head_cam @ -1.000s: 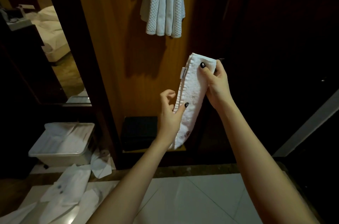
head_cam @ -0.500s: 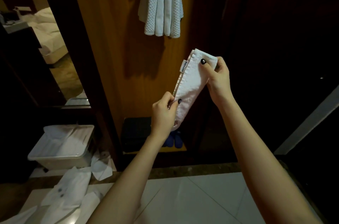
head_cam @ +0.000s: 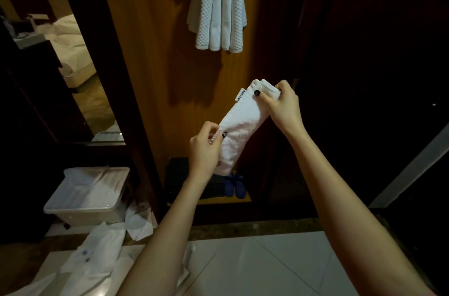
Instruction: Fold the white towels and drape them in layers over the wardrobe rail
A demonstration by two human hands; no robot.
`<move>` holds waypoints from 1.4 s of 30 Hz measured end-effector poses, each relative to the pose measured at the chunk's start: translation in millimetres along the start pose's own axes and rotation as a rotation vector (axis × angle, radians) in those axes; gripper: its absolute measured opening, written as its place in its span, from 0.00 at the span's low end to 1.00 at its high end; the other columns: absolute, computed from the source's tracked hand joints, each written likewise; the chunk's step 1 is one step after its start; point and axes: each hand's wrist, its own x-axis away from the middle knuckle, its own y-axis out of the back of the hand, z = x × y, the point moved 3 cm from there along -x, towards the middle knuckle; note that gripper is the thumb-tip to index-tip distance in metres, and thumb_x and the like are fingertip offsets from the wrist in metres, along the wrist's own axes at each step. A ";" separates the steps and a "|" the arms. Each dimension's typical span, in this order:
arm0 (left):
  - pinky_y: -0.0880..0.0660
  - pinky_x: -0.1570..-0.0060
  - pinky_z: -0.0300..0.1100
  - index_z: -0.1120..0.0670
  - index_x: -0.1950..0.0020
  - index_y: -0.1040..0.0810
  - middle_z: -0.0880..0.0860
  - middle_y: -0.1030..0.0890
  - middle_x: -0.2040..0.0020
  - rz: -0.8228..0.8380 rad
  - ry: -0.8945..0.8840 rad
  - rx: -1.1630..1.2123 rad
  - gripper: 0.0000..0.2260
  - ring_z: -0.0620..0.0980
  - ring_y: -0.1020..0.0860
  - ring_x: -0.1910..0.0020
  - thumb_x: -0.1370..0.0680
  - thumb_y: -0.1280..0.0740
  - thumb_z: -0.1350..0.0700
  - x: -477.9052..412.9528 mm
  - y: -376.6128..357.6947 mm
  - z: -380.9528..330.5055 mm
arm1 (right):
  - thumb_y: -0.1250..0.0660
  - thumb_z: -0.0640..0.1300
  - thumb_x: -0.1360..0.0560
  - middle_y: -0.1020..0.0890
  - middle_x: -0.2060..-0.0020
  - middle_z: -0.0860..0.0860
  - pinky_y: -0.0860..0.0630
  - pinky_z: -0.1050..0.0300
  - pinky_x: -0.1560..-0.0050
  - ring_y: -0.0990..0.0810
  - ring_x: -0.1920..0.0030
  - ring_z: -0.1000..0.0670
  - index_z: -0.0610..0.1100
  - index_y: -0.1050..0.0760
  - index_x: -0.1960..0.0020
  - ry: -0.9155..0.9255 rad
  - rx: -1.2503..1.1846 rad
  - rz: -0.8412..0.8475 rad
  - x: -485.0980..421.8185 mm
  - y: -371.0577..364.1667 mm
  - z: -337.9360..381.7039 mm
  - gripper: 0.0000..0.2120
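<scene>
The left hand [head_cam: 204,150] was loose a second ago, with just its thumb on the towel [head_cam: 239,130]. Now its fingers have curled in and pinch the towel's left edge. The towel leans over more, and its low end has come up, so the blue slippers [head_cam: 234,185] behind it show. The right hand [head_cam: 283,108] has bunched up the top end.

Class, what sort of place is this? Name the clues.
Probably a hotel room: a bed with white linen at left, white towels hanging in a wooden wardrobe, blue slippers on its floor.
</scene>
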 end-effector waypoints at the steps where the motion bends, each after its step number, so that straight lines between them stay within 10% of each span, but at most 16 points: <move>1: 0.30 0.67 0.36 0.55 0.47 0.24 0.51 0.20 0.60 -0.009 0.027 0.042 0.07 0.45 0.23 0.63 0.23 0.31 0.61 -2.5 2.9 3.6 | 0.29 0.47 0.26 0.30 0.65 0.53 0.38 0.66 0.71 0.34 0.66 0.56 0.43 0.37 0.58 -0.006 0.001 0.000 0.8 -1.0 -1.9 0.16; 5: 0.29 0.63 0.28 0.57 0.48 0.20 0.49 0.18 0.57 0.152 0.054 0.048 0.05 0.45 0.21 0.57 0.22 0.31 0.59 -8.9 2.0 6.3 | 0.33 0.47 0.23 0.30 0.64 0.53 0.36 0.67 0.71 0.32 0.65 0.55 0.43 0.36 0.56 -0.048 -0.004 -0.025 3.7 -6.8 -7.9 0.13; 10: 0.38 0.68 0.45 0.48 0.58 0.29 0.50 0.27 0.68 0.363 0.137 0.282 0.07 0.49 0.32 0.69 0.20 0.37 0.52 -0.2 -8.9 20.4 | 0.33 0.47 0.23 0.29 0.61 0.49 0.33 0.56 0.65 0.29 0.61 0.52 0.47 0.38 0.60 -0.104 -0.178 0.037 2.0 -11.3 -9.6 0.15; 16: 0.24 0.64 0.44 0.57 0.53 0.25 0.53 0.17 0.61 0.426 0.349 0.550 0.04 0.50 0.19 0.62 0.23 0.30 0.60 16.8 -22.1 18.9 | 0.33 0.46 0.22 0.26 0.60 0.49 0.30 0.59 0.66 0.26 0.60 0.51 0.47 0.37 0.59 -0.074 -0.285 0.012 6.3 -9.3 -7.8 0.14; 23: 0.38 0.74 0.36 0.56 0.59 0.34 0.48 0.33 0.70 0.154 -0.014 -0.082 0.10 0.42 0.37 0.73 0.21 0.36 0.62 2.8 -3.5 3.0 | 0.32 0.48 0.23 0.27 0.63 0.52 0.35 0.69 0.72 0.29 0.65 0.55 0.43 0.34 0.50 -0.003 0.080 -0.025 10.0 -3.0 -8.9 0.13; 25: 0.37 0.73 0.36 0.58 0.57 0.30 0.53 0.27 0.67 0.152 0.000 -0.084 0.07 0.45 0.33 0.71 0.20 0.36 0.60 -7.1 5.1 9.9 | 0.31 0.48 0.24 0.24 0.51 0.52 0.31 0.73 0.60 0.26 0.54 0.54 0.43 0.31 0.42 -0.030 0.069 0.076 8.2 -1.6 -12.8 0.16; 28: 0.40 0.69 0.43 0.57 0.61 0.26 0.56 0.27 0.69 0.217 -0.038 -0.041 0.09 0.49 0.33 0.70 0.20 0.35 0.59 -18.4 13.8 23.5 | 0.29 0.48 0.25 0.23 0.41 0.51 0.24 0.53 0.42 0.24 0.41 0.49 0.44 0.26 0.38 -0.072 -0.004 0.197 6.1 1.7 -19.6 0.18; 37: 0.35 0.65 0.43 0.46 0.61 0.26 0.48 0.25 0.66 0.474 -0.142 -0.030 0.10 0.42 0.29 0.67 0.19 0.36 0.53 -37.8 33.7 22.2 | 0.30 0.45 0.24 0.19 0.49 0.42 0.20 0.59 0.62 0.17 0.56 0.50 0.41 0.25 0.43 -0.245 -0.208 0.372 11.0 2.3 -23.5 0.13; 42: 0.27 0.64 0.37 0.54 0.55 0.26 0.46 0.19 0.62 0.723 0.154 0.342 0.06 0.45 0.21 0.62 0.23 0.32 0.53 -28.4 34.6 17.3 | 0.33 0.44 0.22 0.21 0.52 0.51 0.21 0.58 0.58 0.20 0.53 0.50 0.47 0.24 0.49 -0.090 -0.099 0.378 10.5 -0.5 -16.2 0.03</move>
